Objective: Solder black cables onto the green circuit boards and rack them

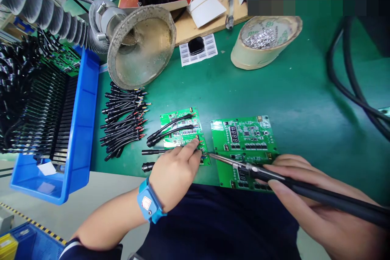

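At the front edge of the green worktop [189,89], the left hand [176,170] hides part of a cable-bearing circuit board [165,120], its grip unclear over four rubbery black cables [170,124], while the right hand [319,199] grasps a slim soldering iron [292,183] partly covering one two-section board [219,132].

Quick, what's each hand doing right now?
Left hand: fingertips down on a green rectangular circuit board; any grip is hidden.
Right hand: closed around a slim black soldering iron.
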Tool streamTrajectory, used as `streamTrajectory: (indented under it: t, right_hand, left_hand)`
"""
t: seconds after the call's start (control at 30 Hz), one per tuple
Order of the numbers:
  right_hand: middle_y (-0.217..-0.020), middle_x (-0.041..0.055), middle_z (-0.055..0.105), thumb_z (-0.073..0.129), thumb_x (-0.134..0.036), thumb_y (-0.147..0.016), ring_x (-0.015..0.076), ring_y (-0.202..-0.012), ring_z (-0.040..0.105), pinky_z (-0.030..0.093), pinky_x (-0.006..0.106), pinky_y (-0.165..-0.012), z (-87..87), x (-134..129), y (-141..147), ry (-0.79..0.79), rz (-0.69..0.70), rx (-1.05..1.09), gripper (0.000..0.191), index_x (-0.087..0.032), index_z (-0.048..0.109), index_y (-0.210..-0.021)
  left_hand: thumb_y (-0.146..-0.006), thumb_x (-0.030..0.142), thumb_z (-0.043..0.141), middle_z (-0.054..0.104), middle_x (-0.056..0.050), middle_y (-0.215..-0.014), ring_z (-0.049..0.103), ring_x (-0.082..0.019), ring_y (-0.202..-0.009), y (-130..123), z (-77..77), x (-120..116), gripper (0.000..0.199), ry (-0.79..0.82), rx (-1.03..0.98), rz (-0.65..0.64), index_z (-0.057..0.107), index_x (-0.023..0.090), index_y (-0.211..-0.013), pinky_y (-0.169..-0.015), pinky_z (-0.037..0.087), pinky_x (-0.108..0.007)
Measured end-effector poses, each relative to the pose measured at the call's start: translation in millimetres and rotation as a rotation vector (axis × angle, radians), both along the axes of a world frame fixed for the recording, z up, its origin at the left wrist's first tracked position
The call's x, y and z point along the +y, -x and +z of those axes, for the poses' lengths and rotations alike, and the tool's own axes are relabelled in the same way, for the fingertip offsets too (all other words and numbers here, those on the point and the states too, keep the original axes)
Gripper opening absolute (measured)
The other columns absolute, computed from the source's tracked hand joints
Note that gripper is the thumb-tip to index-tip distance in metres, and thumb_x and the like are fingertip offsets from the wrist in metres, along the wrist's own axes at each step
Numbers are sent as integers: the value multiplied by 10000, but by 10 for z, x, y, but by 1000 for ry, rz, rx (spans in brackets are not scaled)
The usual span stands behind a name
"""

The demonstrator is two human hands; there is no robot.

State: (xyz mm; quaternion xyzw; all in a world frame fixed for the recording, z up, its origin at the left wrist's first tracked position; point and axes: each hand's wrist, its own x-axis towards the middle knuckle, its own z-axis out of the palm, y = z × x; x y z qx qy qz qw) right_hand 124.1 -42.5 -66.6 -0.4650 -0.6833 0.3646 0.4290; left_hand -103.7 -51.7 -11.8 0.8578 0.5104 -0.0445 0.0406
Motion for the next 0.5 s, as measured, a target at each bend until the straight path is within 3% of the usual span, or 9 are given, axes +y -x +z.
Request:
streamTrajectory:
  t: [0.2, 0.33, 0.5]
  right_hand:
    - [-714, -16, 651, 612, -151, -721, 169, -697, 610, 514, 375, -761, -33, -88, 39, 151, -212, 243, 256, -316, 662, -910]
    - [-754, 18, 657, 660, -206, -694, 196, -711, 625, 521, 437, -785, -76, -124, 44, 235, -307, 295, 183, -299, 674, -851]
    - [-850, 60, 671, 686, -266, -688, 256, -864, 649, 513, 506, -856, -145, -74, 100, 183, -519, 366, 162, -248, 668, -848]
  left_hand:
    - [-855, 95, 487, 611, -141, -1152, 648, -207, -832, 0, 12, 12, 207, 6, -3, -12, 627, 96, -1008, -700, 574, -333]
    - [-871, 104, 471, 604, -150, -1155, 646, -198, -863, 15, 6, 20, 212, 12, 3, -23, 615, 99, -1027, -719, 570, -328]
    - [-892, 132, 454, 607, -116, -1164, 644, -199, -884, 85, -63, 21, 205, -41, -98, -47, 609, 120, -1025, -713, 566, -341]
